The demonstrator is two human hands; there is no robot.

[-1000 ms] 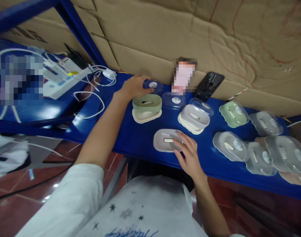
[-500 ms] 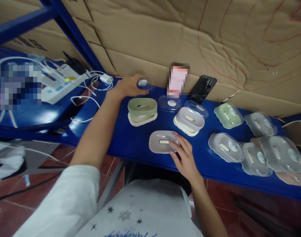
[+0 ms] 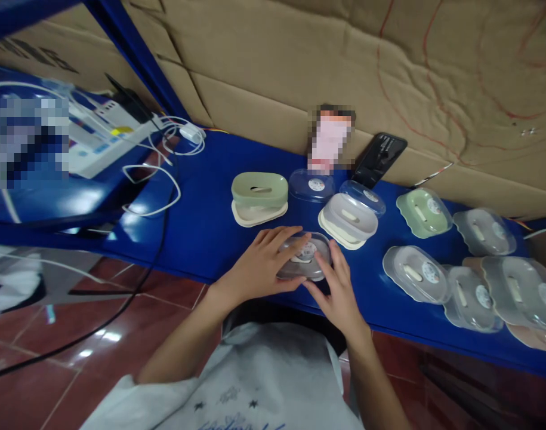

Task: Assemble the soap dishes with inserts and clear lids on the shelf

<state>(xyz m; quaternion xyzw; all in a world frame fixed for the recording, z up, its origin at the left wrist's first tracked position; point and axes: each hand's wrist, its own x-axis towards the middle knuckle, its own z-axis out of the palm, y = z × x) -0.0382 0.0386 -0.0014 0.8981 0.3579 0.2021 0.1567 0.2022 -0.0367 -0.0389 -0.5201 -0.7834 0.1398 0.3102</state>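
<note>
Near the front edge of the blue table, a clear lid (image 3: pixel 309 248) with a round sticker lies over a greyish soap box (image 3: pixel 316 273). My left hand (image 3: pixel 261 263) grips the lid from the left, its fingers reaching across the top. On the opposite side, my right hand (image 3: pixel 338 280) holds the soap box's right end between thumb and fingers. Whether the lid sits fully flat is hidden by my fingers. Just behind are a green soap box (image 3: pixel 260 188) on a cream base, a loose clear lid (image 3: pixel 311 186), and a pale grey soap box (image 3: pixel 351 216) with a lid leaning behind it.
Several lidded soap boxes stand on the right, among them a green one (image 3: pixel 423 213) and a grey one (image 3: pixel 416 273). Two phones lean on the cardboard; the black one (image 3: pixel 380 158) is further right. A power strip (image 3: pixel 116 146) and white cables (image 3: pixel 178 191) occupy the left.
My left hand has carried a clear lid from the back of the table forward onto the greyish soap box. My right hand has stayed at that box's right end.
</note>
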